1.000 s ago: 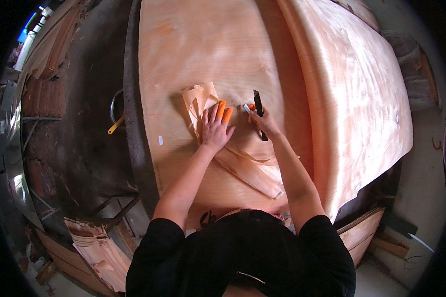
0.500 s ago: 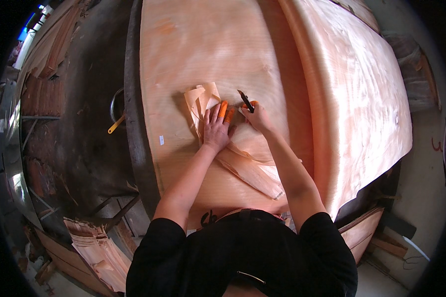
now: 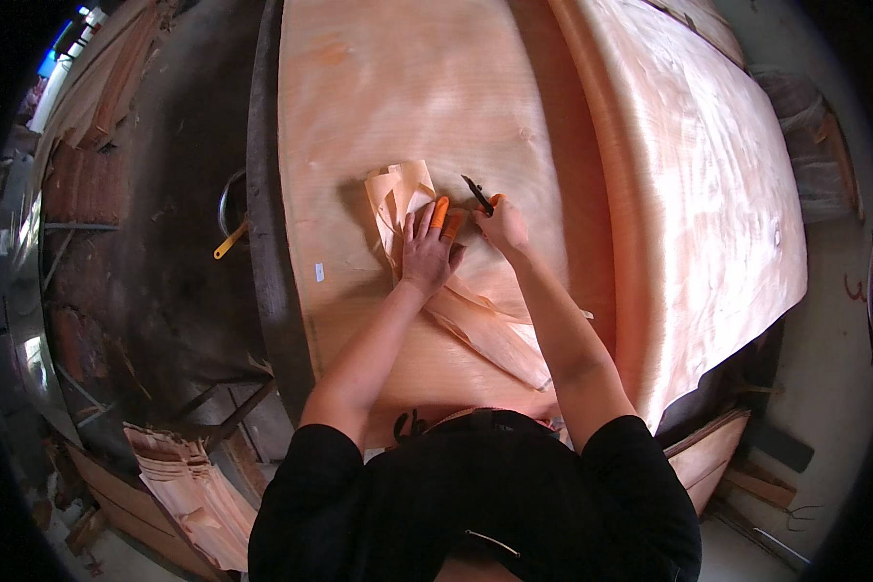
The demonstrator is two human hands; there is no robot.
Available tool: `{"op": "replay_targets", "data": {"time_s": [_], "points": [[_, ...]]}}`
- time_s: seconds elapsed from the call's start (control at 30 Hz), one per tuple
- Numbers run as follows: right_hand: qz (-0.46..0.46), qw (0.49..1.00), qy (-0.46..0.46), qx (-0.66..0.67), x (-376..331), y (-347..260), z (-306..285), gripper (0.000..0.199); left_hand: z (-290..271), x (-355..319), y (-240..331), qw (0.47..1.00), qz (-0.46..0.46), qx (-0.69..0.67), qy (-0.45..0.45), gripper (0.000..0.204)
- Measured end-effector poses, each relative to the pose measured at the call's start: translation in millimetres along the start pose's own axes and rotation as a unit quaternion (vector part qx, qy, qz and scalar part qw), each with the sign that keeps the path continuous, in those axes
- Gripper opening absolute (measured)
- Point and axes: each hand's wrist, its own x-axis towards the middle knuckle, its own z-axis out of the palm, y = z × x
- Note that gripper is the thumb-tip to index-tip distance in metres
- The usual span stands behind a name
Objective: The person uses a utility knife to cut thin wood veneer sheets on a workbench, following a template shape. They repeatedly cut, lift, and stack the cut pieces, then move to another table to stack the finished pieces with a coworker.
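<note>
Left hand: laid flat, fingers extended, clenching nothing; it rests on folded veneer strips, which lie at the middle of a broad pale veneer sheet. Orange covers show on two of its fingers. Right hand: grasping a black cutter, tip directed far and left, just right of the strips. Whether the tip touches the sheet cannot be told. A small white label lies left of the strips. A yellow handle lies farther left.
</note>
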Motion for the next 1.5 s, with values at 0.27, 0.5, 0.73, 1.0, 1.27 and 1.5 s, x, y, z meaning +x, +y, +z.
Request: {"op": "replay_targets", "data": {"time_s": [0.27, 0.5, 0.73, 1.0, 1.27, 1.5], "points": [[0.023, 0.998, -0.042, -0.027, -2, -8, -11, 0.037, -13, 12, -1, 0.987, 0.02, -0.147, -0.062, 0.061], [0.045, 0.998, -0.044, 0.002, -12, -28, -22, 0.035, -4, 10, 14, 0.991, 0.019, -0.123, -0.049, 0.075], [0.033, 0.992, -0.039, -0.117, -12, -31, -29, 0.03, -5, 6, 24, 0.992, 0.005, -0.091, -0.092, 0.075], [0.043, 0.989, -0.034, -0.137, -16, -42, -46, 0.034, 8, 6, 24, 0.994, 0.018, -0.075, -0.072, 0.073], [-0.037, 0.996, -0.069, 0.042, -15, 9, -30, 0.03, 4, 3, 25, 0.991, 0.013, 0.021, -0.134, 0.066], [-0.097, 0.991, -0.077, -0.058, -15, 11, -42, 0.039, -14, 17, 36, 0.973, -0.141, -0.053, -0.177, 0.076]]}}
